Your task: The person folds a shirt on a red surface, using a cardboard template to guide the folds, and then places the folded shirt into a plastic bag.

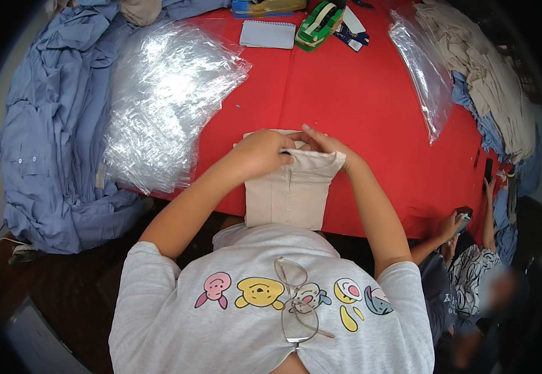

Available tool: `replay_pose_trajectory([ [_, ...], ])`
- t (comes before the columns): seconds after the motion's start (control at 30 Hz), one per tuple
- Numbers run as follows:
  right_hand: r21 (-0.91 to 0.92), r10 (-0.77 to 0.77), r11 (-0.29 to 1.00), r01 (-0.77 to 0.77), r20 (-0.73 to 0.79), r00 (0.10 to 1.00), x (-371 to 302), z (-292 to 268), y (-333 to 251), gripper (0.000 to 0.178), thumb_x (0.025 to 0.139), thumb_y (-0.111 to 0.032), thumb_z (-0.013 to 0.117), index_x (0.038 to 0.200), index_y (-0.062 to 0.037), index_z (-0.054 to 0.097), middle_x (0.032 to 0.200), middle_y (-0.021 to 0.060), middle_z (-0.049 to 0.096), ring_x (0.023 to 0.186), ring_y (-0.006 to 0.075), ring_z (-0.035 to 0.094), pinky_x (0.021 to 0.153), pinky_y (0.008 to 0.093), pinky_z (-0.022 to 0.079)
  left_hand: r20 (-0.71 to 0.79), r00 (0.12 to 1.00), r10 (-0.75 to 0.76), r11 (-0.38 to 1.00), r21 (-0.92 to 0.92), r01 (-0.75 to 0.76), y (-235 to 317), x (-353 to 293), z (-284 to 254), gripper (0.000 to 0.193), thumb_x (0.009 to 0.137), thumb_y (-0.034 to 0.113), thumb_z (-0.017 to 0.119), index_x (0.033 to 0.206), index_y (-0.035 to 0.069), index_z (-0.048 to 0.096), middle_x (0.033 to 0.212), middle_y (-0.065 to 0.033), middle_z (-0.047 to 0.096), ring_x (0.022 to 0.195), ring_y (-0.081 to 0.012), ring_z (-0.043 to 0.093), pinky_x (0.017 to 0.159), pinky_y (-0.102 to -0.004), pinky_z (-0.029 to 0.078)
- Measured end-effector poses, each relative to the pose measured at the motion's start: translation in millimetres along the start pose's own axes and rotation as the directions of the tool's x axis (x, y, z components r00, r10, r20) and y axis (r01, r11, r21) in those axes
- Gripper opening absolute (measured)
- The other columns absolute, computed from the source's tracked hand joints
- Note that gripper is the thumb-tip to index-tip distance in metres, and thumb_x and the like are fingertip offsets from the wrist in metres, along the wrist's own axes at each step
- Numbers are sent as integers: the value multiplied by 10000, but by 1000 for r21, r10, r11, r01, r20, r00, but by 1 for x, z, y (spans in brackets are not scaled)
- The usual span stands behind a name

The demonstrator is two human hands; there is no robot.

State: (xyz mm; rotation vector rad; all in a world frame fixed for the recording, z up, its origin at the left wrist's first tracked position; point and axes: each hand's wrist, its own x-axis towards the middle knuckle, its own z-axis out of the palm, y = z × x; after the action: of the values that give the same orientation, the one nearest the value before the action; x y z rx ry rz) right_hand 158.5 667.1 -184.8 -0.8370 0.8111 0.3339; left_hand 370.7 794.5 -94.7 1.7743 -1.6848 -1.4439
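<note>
A beige button-front shirt (288,202), folded into a rectangle, lies in front of me at the near table edge. My left hand (260,154) is closed on the upper left part of the shirt, its fingers curled at the top edge. At the upper right, my right hand (326,144) grips the same edge. Its thumb points up and some fingers are hidden behind the raised cloth. Between the hands the top edge stands a little off the layers below, with a small dark spot by the left fingertips.
Clear plastic bags (165,103) lie left, beside blue shirts (53,143). A notepad (267,34) and green tape dispenser (321,25) sit at the back of the red table (358,81). Right are another bag (420,75), beige garments (486,75) and other people's hands (450,225).
</note>
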Motion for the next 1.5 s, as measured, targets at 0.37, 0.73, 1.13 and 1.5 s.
replay_pose_trajectory([
  [0.37, -166, -387, 916, 366, -603, 697, -19, 30, 41, 454, 932, -167, 826, 1323, 9, 675, 1354, 161, 675, 1184, 245, 678, 947, 368, 569, -87, 993, -83, 991, 95, 91, -57, 47, -4, 519, 803, 348, 861, 1198, 27, 762, 933, -176, 773, 892, -326, 754, 837, -415, 577],
  [0.73, -563, -626, 775, 287, -617, 477, -23, 17, 24, 349, 904, -38, 787, 1218, -2, 640, 1113, 124, 686, 925, 210, 667, 845, 337, 565, -455, 884, 109, 968, 253, 11, -73, 22, 18, 370, 854, 151, 828, 1179, 23, 708, 1153, -159, 719, 1148, -319, 674, 973, -451, 517],
  [1.13, -43, -102, 994, 99, -672, 733, -122, 81, 208, 299, 991, -296, 806, 1060, -23, 702, 866, 12, 688, 761, 99, 649, 644, 239, 524, -98, 801, -591, 357, -922, 151, -83, -173, 194, 344, 1124, 301, 597, 1379, 76, 544, 1252, -112, 675, 1021, -215, 755, 866, -326, 598],
  [1.5, 212, -218, 864, 457, -660, 719, -94, 86, 237, 136, 973, -3, 722, 979, -28, 588, 927, 110, 673, 834, 187, 709, 821, 357, 679, -248, 812, -528, 233, -962, -143, -98, -129, 232, 218, 1006, 114, 746, 1150, 18, 615, 1160, -143, 711, 941, -165, 717, 911, -321, 584],
])
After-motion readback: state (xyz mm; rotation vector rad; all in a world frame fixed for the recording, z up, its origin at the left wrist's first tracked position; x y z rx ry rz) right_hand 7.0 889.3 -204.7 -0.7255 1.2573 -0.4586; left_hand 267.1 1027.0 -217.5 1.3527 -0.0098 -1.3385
